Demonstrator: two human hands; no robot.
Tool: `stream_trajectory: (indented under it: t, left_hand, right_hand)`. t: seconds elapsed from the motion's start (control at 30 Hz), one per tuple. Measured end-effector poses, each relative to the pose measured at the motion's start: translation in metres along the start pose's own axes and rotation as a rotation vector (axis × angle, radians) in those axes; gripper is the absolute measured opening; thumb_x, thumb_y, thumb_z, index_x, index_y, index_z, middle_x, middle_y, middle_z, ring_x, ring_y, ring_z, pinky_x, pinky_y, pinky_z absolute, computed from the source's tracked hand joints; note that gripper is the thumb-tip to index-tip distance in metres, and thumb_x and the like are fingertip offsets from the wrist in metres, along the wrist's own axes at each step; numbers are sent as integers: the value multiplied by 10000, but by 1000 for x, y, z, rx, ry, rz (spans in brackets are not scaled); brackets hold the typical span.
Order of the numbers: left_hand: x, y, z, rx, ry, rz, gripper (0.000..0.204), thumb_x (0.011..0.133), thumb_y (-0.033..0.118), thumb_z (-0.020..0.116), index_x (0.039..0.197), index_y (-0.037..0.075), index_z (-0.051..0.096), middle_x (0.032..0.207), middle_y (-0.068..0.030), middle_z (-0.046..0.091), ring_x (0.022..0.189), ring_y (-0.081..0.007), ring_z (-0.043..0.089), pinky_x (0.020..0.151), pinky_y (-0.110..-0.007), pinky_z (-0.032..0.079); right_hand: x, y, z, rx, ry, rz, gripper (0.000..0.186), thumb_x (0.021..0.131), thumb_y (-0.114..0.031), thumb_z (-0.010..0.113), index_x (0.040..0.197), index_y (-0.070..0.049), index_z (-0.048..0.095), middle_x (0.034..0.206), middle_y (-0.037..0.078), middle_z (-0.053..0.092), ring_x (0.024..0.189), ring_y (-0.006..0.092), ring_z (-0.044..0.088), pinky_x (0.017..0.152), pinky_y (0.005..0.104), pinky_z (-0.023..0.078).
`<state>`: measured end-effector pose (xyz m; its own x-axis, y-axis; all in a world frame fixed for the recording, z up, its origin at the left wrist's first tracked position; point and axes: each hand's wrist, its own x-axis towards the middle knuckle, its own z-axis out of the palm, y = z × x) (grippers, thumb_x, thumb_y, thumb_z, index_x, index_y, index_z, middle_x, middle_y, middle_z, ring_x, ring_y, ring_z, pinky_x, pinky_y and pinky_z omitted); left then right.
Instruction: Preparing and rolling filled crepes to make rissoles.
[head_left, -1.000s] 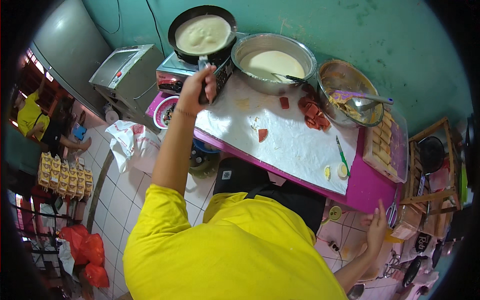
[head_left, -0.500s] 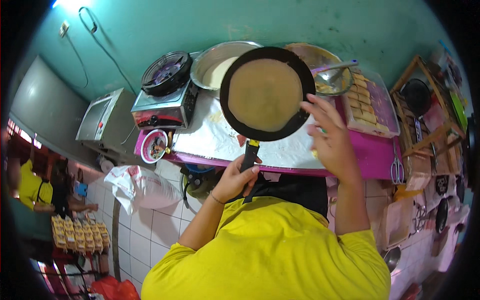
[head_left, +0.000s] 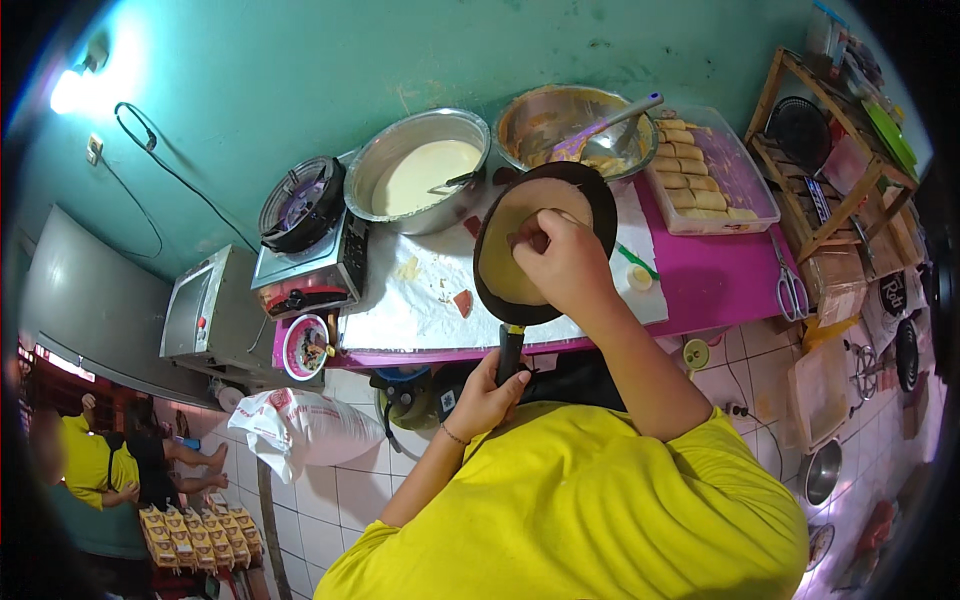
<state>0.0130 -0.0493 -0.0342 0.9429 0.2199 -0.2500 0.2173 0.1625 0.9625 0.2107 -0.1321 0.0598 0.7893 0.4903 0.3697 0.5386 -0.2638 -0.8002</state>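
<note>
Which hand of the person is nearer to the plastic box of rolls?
The right. The right hand is over the frying pan, to the left of the plastic box of rolls; the left hand grips the pan's handle, lower in view and farther left.

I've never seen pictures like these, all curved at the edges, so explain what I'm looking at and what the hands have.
There's no machine: a person in a yellow shirt works with two bare hands. The view comes from a fisheye camera worn on their head, looking down, which bends straight edges. The left hand grips the black handle of a round black frying pan. The right hand reaches over a thin, pale yellow pancake in it; whether it pinches the pancake is unclear. The magenta table bears a white sheet, a silver gas stove, a metal pot of cream-coloured liquid, a metal bowl and a clear plastic box with golden rolls.
</note>
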Motion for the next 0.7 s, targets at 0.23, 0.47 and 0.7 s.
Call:
stream_trajectory:
  t: [0.23,0.47,0.7]
  left_hand:
    - [1,-18,-4,145,99,63,297,997,134,684,1227,24,532,759,6,571,560,-52,491,495,-226,381]
    - [-21,-17,-16,119,226,22,353,969,115,710,1274,20,561,812,7,598,597,-61,520,533,-240,419]
    - [-35,-37,-51,537,483,224,407,928,134,720,1260,-6,532,878,-184,703,652,-195,669,617,-320,511]
  right_hand:
    - [1,0,2,213,-34,74,239,874,-181,736,1001,21,721,823,101,711,737,170,653,701,331,515]
    - [-38,50,-11,427,-215,193,233,897,-167,713,1020,30,740,911,104,751,832,158,688,788,317,534]
    - [-82,80,-41,250,-310,488,256,927,-173,710,1048,50,737,938,107,750,846,146,664,804,298,508]
